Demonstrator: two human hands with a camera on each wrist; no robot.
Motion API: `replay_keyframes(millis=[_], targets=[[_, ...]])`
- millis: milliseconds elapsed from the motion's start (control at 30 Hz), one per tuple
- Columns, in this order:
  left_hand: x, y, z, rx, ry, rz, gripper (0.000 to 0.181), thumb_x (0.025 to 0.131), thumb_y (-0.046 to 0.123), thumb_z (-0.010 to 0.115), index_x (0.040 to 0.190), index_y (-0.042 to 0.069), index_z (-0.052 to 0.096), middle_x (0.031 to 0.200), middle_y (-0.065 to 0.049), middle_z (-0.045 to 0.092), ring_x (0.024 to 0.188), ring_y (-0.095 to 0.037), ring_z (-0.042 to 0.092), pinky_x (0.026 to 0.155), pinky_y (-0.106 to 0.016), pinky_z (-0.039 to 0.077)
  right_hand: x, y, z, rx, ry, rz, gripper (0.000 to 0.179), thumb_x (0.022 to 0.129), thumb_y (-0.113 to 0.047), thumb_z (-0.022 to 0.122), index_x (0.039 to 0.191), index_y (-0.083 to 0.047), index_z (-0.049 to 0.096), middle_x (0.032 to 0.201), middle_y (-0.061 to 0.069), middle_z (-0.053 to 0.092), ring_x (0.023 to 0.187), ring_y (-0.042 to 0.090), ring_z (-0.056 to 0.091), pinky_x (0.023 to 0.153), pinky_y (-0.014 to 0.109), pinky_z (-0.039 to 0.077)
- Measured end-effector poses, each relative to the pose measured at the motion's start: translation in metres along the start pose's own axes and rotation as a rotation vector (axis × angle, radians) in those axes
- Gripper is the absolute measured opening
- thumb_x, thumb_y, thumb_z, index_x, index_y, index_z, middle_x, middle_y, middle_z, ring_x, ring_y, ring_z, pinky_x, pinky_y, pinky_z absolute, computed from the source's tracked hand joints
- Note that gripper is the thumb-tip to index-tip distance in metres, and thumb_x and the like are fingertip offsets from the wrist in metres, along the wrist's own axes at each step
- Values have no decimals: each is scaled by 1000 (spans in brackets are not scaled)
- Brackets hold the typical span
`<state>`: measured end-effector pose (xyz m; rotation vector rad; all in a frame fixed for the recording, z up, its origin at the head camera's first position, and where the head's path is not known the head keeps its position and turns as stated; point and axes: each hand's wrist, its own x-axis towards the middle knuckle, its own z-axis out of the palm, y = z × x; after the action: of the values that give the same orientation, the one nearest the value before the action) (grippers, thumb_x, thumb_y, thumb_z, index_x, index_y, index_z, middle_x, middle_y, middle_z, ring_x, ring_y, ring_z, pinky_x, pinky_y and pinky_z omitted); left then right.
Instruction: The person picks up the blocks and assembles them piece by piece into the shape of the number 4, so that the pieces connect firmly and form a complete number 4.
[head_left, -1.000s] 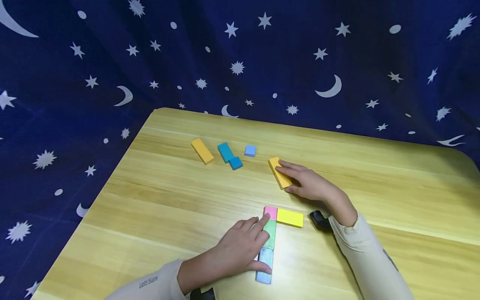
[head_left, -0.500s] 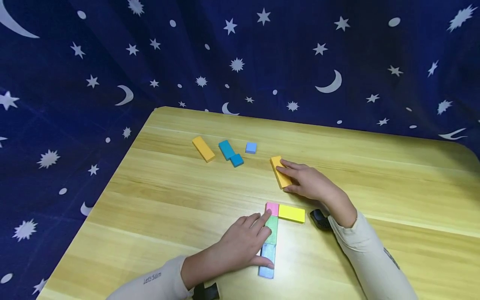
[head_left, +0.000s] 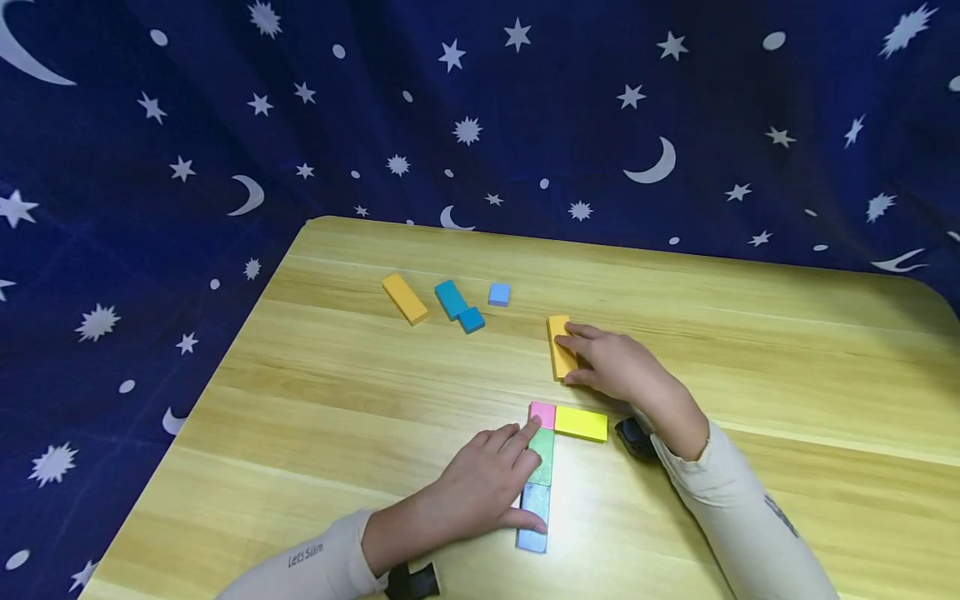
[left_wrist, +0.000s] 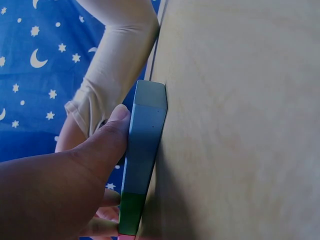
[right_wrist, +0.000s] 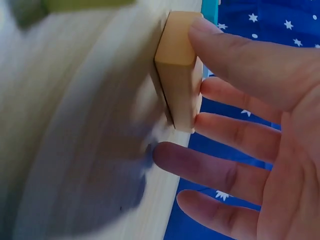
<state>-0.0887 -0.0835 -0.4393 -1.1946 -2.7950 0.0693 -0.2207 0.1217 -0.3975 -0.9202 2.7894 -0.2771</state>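
Currently, left hand (head_left: 487, 475): laid over the row; grip slack, fingers extended and thumb spread, nothing pinched. Index fingertip touches the pink block (head_left: 543, 412); thumb rests on the light blue block (head_left: 534, 498). Contact near both ends suggests steadying, so the row does not skew.

Row: pink at the far end, green block (head_left: 543, 462) in the middle, light blue nearest the person; all flat on the table (head_left: 337, 400), end to end.

Yellow block (head_left: 581, 423): at right angles to the row, one end meeting pink's right side. Placement reads as a deliberate corner.

Right hand (head_left: 615, 362): fingers reach onto the orange block (head_left: 562, 364); thumb by its near end, index and middle on its upper face. Grip fairly straight, not wrapped round; remaining two fingers are free. Likely a light touch for guiding rather than lifting.

Orange block: flat on the table beyond the pink-yellow corner, apart from it.

Far group: second orange block (head_left: 405, 299), long teal block (head_left: 451, 300) touching the small teal block (head_left: 471, 321), blue square (head_left: 499, 295) apart. Loose angles suggest unsorted pieces.
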Motion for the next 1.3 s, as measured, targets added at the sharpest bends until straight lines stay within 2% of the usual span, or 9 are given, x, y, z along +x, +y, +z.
replay_keyframes(millis=[233, 400, 533, 833, 1300], targets=[[0, 0, 2, 5, 19, -3, 64, 76, 76, 37, 96, 16, 46, 141, -12, 41, 112, -20, 51, 85, -30, 47, -8, -5, -1, 1, -37, 10, 51, 86, -24, 62, 131, -7, 49, 139, 17, 42, 111, 38, 54, 83, 48, 48], [-1, 0, 0, -3, 10, -5, 63, 76, 75, 38, 96, 16, 46, 141, -12, 41, 112, -20, 51, 85, -30, 47, -12, -5, 0, 25, -33, -1, 47, 87, -19, 61, 131, -7, 50, 139, 16, 42, 115, 37, 52, 87, 49, 47], [-1, 1, -1, -17, -9, -7, 63, 77, 75, 38, 97, 16, 46, 142, -12, 40, 113, -20, 50, 87, -30, 46, -14, -8, 1, 19, -39, 30, 48, 87, -20, 60, 132, -8, 49, 140, 15, 41, 115, 37, 51, 87, 49, 46], [0, 1, -1, -28, -10, -10, 63, 77, 74, 39, 100, 16, 46, 142, -13, 39, 115, -22, 50, 87, -32, 47, -17, -18, 1, -8, -50, 88, 49, 86, -26, 62, 131, -9, 50, 139, 15, 43, 113, 37, 53, 83, 49, 48], [0, 1, -2, -55, -59, -19, 65, 77, 75, 36, 103, 16, 46, 144, -13, 35, 118, -22, 48, 89, -34, 46, -20, -29, 7, -62, 27, 131, 48, 82, -29, 66, 124, -8, 57, 130, 17, 51, 108, 35, 57, 82, 46, 49]])
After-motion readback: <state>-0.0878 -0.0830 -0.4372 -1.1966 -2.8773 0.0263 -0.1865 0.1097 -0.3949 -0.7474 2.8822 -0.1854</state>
